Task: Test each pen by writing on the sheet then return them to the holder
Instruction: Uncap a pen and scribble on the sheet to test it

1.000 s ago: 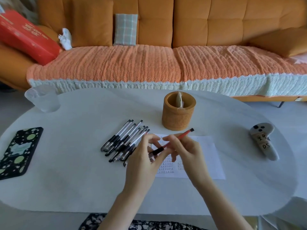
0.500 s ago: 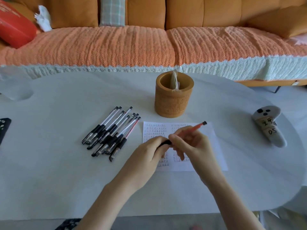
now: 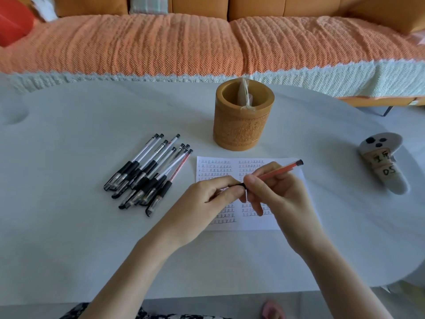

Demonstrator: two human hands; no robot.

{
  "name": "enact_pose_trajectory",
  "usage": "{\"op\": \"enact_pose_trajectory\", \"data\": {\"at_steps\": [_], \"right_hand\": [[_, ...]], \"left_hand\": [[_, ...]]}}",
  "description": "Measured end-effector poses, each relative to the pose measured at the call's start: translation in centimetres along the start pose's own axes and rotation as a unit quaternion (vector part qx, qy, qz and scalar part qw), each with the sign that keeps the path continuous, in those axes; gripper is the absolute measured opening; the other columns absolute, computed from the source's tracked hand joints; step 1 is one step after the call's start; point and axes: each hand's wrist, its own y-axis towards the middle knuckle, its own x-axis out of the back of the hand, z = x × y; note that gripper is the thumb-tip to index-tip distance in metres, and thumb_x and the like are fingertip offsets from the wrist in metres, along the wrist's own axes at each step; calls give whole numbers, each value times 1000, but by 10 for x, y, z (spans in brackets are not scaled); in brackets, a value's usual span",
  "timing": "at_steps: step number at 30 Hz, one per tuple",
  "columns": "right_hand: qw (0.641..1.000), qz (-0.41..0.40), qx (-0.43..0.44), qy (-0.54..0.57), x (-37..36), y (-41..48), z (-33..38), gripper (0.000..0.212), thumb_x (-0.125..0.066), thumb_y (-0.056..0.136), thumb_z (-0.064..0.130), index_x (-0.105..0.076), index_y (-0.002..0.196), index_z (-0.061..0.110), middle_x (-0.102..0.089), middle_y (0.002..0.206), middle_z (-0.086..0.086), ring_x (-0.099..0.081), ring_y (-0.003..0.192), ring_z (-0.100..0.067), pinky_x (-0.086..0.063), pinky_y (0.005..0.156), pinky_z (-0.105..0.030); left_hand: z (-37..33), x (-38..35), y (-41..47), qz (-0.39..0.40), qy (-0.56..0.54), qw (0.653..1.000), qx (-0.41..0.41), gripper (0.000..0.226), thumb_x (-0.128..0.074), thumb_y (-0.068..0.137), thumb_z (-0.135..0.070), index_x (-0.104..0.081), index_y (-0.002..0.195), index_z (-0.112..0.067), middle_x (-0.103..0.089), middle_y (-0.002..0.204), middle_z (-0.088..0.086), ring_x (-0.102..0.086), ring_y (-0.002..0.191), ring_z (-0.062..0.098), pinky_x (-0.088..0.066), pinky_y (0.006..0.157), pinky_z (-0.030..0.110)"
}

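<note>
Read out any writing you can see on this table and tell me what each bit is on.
"正", repeated in rows: on the sheet; the small marks at its left edge are too small to read.
"DS", handwritten, possibly "05": lower label on the grey ghost-shaped object; its upper label is unclear.
Pen holder: carved markings, not readable.
Pens: barrel print too small to read.
</note>
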Motion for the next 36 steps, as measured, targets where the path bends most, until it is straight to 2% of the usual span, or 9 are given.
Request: {"op": "enact_pose_trajectory", "data": {"at_steps": [6, 9, 12, 17, 20, 23, 28, 32, 36], "right_hand": [[1000, 5, 3, 5, 3, 0, -1, 15, -63, 80, 19, -56, 77, 6, -61, 59, -5, -51, 49, -13, -42, 49, -21], [1000, -20, -11, -3, 4, 1, -1, 16, -63, 80, 18, -55, 72, 6, -56, 53, -5, -46, 44, -14, -39, 47, -18], [992, -101, -19, 71, 13, 4, 2, 19, -61, 82, 11, -48, 69, 8, -47, 49, -2, -40, 41, -15, -34, 40, -20], [982, -147, -37, 111, 27, 2, 2, 20, -41, 91, -2, -52, 79, 10, -53, 50, 0, -52, 42, -18, -34, 37, -21], [992, -96, -45, 64, 23, -3, 0, 32, -35, 94, 3, -65, 103, 4, -72, 78, -19, -70, 66, -29, -39, 39, -25], [993, -88, -70, 43, 20, -5, -2, 34, -39, 96, 11, -71, 89, 0, -73, 82, -21, -72, 76, -32, -36, 40, -26], [988, -137, -54, -55, 18, -6, -7, 43, -68, 77, 36, -63, 67, -6, -64, 57, -17, -55, 49, -18, -31, 40, -16], [980, -165, -30, -102, 11, -9, -11, 38, -76, 77, 22, -54, 62, -6, -56, 44, -11, -46, 36, -10, -34, 42, -11], [965, -203, -27, -161, 12, -9, -21, 43, -80, 73, 26, -48, 52, 6, -47, 38, 9, -38, 38, -3, -30, 43, -11]], "left_hand": [[0, 3, -1, -8, -24, 1000, 10, 18, -56, 90, -28, -69, 99, -23, -69, 75, -18, -57, 62, -7, -38, 65, 6], [8, 1, -3, -19, 20, 999, 22, 21, -58, 84, -49, -66, 95, -34, -61, 71, 9, -41, 56, 19, -31, 59, 26], [15, 4, -6, -43, 74, 995, 47, 28, -62, 74, -57, -62, 98, -41, -36, 53, -7, -32, 49, 9, -24, 52, 24], [16, 4, -9, -40, 240, 968, 58, 41, -67, 74, -54, -53, 112, -50, -49, 64, -32, -52, 65, -16, -37, 59, 3], [16, -3, -8, -29, 296, 954, 33, 50, -64, 73, -59, -48, 120, -51, -59, 87, -27, -54, 75, -11, -39, 64, 3], [18, -8, -6, -29, 327, 944, 21, 52, -61, 76, -58, -46, 125, -49, -59, 99, -24, -52, 80, -4, -42, 69, 13], [18, -21, -4, -46, 357, 933, 6, 54, -56, 80, -60, -42, 131, -45, -60, 113, -19, -53, 94, 1, -36, 72, 16], [19, -34, -3, -89, 364, 927, 4, 57, -54, 81, -61, -42, 133, -42, -61, 117, -16, -56, 104, 4, -36, 74, 17], [22, -37, 0, -98, 369, 924, 10, 57, -52, 81, -62, -40, 133, -41, -61, 119, -16, -55, 108, 4, -36, 74, 18]]}}
